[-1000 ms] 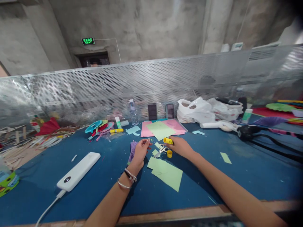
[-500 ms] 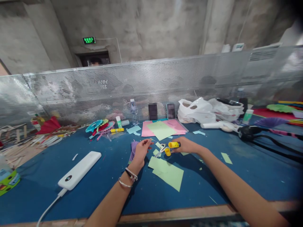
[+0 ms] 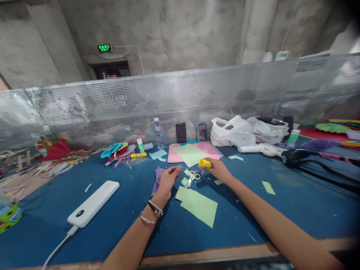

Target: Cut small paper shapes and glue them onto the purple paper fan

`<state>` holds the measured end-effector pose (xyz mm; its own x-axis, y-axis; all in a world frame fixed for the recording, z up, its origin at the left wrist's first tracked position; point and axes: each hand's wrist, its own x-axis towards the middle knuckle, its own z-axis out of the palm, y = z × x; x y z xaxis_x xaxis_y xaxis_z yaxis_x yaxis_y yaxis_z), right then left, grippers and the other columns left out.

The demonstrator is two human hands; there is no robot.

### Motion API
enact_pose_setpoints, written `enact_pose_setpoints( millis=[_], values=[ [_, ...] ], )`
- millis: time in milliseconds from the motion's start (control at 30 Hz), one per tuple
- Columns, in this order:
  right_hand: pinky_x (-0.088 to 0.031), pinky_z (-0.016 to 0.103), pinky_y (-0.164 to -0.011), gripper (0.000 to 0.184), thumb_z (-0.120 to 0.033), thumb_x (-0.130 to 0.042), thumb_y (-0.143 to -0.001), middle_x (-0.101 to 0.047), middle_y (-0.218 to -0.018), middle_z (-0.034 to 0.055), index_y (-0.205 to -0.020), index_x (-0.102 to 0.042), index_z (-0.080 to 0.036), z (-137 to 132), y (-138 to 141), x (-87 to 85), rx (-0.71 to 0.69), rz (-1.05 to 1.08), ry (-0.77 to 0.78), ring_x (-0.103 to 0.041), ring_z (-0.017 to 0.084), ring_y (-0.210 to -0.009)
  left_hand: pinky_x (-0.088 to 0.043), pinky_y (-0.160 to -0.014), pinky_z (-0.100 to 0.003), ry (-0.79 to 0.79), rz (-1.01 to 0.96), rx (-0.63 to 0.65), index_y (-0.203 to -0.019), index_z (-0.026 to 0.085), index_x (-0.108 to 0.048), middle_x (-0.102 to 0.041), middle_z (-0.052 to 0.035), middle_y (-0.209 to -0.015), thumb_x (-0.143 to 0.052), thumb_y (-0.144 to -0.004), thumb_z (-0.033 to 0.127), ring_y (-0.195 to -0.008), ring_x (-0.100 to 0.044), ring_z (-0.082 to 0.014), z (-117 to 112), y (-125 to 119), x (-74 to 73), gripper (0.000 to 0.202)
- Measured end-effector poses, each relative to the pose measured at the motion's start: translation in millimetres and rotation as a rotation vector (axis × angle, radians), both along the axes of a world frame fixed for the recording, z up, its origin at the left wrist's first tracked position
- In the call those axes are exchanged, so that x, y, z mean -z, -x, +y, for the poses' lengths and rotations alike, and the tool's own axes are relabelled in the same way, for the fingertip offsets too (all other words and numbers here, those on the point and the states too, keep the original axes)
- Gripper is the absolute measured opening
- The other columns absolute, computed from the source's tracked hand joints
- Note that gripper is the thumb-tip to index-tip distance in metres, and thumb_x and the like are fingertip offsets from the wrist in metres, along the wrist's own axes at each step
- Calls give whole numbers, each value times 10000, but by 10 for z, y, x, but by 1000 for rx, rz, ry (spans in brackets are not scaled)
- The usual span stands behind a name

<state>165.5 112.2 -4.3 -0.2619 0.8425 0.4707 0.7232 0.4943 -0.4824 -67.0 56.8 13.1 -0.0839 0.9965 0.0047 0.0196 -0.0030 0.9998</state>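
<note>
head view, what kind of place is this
Probably a shared paper-craft workbench in a bare concrete building: coloured paper sheets, scissors and paper fans lie on the blue table, the right hand holds a glue stick, and a perforated metal screen backs it.

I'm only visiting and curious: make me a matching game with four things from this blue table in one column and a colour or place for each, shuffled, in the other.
Things:
1. glue stick
2. paper fan
3. power bank
4. scissors

Colour or place:
A. white, with a cable plugged in
B. purple, at the left hand
C. lying on the table between the two hands
D. yellow, held in the right hand

Pairs: 1-D, 2-B, 3-A, 4-C
</note>
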Motion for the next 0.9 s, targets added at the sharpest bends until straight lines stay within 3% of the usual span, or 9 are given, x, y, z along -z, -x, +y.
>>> enact_pose_setpoints(
  millis=[100,267,400,467,533,667,800,900],
  values=[
    [-428,292,-736,314,-356,-551,-770,-662,-985,53,-1054,-594,-228,48,4,109,67,-106,-27,-604,225,-872,-325,-534,-210,5,15,12,-928,157,-653,-679,-72,-918,-637,-658,488,-669,-539,-116,-7,-6,-1,427],
    [-431,279,-683,299,-370,-549,-776,-661,-985,55,-1045,-603,-252,65,54,177,58,-183,-11,-611,228,-864,-336,-542,-212,-23,20,6,-921,142,-658,-681,-84,-911,-636,-664,475,-666,-540,-117,-14,-7,6,421],
    [-428,315,-741,393,-374,-562,-763,-642,-1019,89,-1120,-553,-210,43,61,106,138,-76,-93,-589,242,-902,-358,-541,-211,-22,20,-4,-918,144,-663,-683,-80,-910,-638,-671,455,-659,-550,-114,-22,-11,-2,398],
    [-426,319,-744,334,-383,-524,-783,-639,-978,86,-1047,-570,-184,-15,82,28,157,74,-143,-582,230,-876,-369,-532,-208,-24,25,-5,-921,145,-663,-684,-78,-906,-634,-681,438,-653,-558,-113,-28,-17,-12,380],
    [-427,299,-690,288,-401,-457,-820,-637,-853,67,-929,-585,-168,-112,131,-58,111,249,-154,-579,199,-773,-385,-529,-211,-35,42,-4,-920,144,-662,-687,-79,-890,-628,-689,418,-655,-574,-124,-26,-22,-16,360],
    [-418,252,-617,329,-418,-381,-860,-598,-743,35,-825,-579,-158,-350,300,-156,-128,533,-101,-549,145,-655,-454,-623,-244,-164,109,7,-852,138,-667,-694,-79,-811,-626,-686,385,-742,-620,-175,8,-26,10,301],
    [-360,229,-504,353,-435,-400,-853,-529,-595,3,-745,-586,-156,-502,473,-135,-142,541,-53,-469,111,-515,-474,-705,-271,-297,255,49,-845,145,-667,-692,-71,-816,-591,-713,389,-771,-631,-190,34,-27,55,288],
    [-369,225,-488,278,-418,-457,-829,-542,-617,-8,-862,-580,-171,-537,539,-105,-162,509,-24,-474,108,-498,-473,-693,-267,-344,358,64,-854,157,-673,-691,-58,-824,-568,-730,404,-749,-622,-181,25,-31,64,296]
  ],
)
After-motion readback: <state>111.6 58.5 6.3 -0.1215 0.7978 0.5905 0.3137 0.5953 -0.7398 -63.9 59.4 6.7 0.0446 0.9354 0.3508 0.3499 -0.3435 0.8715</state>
